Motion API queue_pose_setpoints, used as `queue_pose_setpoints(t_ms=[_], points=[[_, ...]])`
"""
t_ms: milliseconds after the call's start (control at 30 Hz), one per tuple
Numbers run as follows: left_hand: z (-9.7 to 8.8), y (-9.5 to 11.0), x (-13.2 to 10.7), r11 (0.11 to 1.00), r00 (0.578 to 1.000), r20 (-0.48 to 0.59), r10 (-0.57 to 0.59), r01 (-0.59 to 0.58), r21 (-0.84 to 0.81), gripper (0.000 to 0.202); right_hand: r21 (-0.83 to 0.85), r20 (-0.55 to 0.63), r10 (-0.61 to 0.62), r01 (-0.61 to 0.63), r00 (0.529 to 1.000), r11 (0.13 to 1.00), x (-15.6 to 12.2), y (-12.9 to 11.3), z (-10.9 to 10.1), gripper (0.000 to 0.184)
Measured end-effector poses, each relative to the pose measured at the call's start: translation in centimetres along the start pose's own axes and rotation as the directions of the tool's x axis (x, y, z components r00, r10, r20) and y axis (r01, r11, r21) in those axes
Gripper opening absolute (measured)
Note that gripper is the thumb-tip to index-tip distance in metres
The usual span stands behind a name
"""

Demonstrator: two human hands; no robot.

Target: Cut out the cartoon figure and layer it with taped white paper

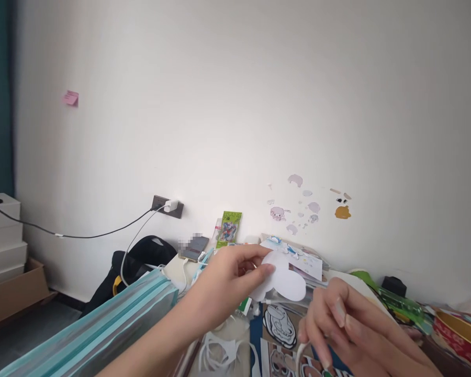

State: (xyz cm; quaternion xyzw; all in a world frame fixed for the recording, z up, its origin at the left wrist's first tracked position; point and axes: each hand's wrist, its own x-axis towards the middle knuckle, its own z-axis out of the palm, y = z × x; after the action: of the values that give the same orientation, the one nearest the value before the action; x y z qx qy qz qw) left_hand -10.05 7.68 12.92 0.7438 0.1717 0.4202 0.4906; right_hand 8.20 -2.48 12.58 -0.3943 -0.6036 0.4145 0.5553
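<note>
My left hand pinches a white paper cutout with rounded lobes between thumb and fingertips, raised above the table. To its right, my right hand is closed with its fingers curled, apart from the cutout. A pale curved strip shows just under the right fingers; whether they hold it, I cannot make out. Below the hands lie a black-and-white drawn sticker and a sheet of printed cartoon figures, partly hidden by the right hand. White paper scraps lie below my left wrist.
A phone and a green packet stand near the wall. A teal-edged clear bag is at the left, beside a black bag. A charging cable hangs from the socket. A red bowl sits at the right.
</note>
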Motion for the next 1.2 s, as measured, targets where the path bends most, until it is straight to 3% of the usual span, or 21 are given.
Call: queue_pose_setpoints(t_ms=[167,267,400,767,1000,1200], points=[[-0.1,0.1,-0.5,0.98,0.999,0.038,0.022,-0.029,0.195,0.03,-0.122,-0.164,0.061,-0.082,0.985,0.989,-0.6,-0.1,-1.4,0.038],[0.2,0.2,-0.6,0.969,0.996,0.055,0.074,-0.085,0.233,0.031,-0.24,-0.109,0.143,-0.165,0.984,0.956,-0.7,-0.3,-1.8,0.042],[0.7,0.1,-0.7,0.967,0.994,0.072,0.083,-0.098,0.236,0.03,-0.265,-0.01,0.217,-0.211,0.976,0.941,-0.3,-0.3,-1.7,0.042],[0.4,0.0,-1.1,0.97,0.992,0.124,0.014,-0.043,0.241,0.034,-0.352,-0.049,0.061,-0.074,0.997,0.933,-0.2,-0.1,-0.2,0.034],[0.2,-0.1,-0.9,0.976,1.0,0.022,-0.015,0.009,0.22,0.039,-0.363,-0.074,0.027,-0.052,0.997,0.93,0.2,0.1,0.2,0.03],[-0.1,0.3,-1.1,0.98,0.983,0.164,-0.081,0.048,0.196,0.042,-0.535,-0.002,-0.065,0.054,0.998,0.843,-0.2,0.1,0.5,0.021]])
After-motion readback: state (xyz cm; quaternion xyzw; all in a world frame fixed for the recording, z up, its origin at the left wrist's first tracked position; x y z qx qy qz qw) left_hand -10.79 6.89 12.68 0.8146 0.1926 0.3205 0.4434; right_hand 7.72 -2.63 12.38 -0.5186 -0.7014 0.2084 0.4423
